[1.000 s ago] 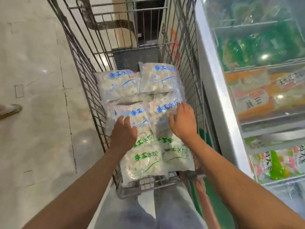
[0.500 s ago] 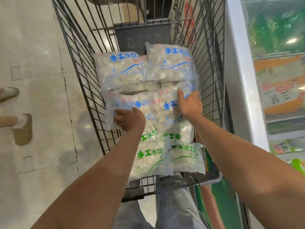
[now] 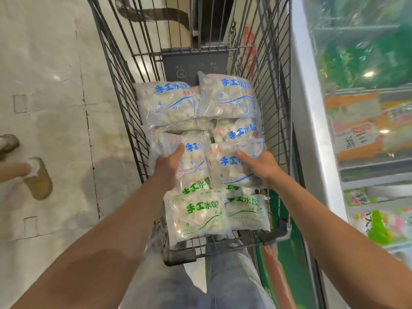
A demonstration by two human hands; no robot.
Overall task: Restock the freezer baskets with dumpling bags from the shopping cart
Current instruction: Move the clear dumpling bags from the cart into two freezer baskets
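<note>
Gripping blue-print bags (image 3: 214, 161), now lifted.

You stand in a grocery shop aisle: wire shopping cart (image 3: 124, 70) on tiled floor (image 3: 44, 63), glass-topped freezer (image 3: 312, 121) holding packaged frozen goods (image 3: 356, 130).

Pale tiled floor (image 3: 49, 70) at left; another person's tan shoe (image 3: 38, 179) stands on it, a second shoe (image 3: 9, 142) just behind
</note>
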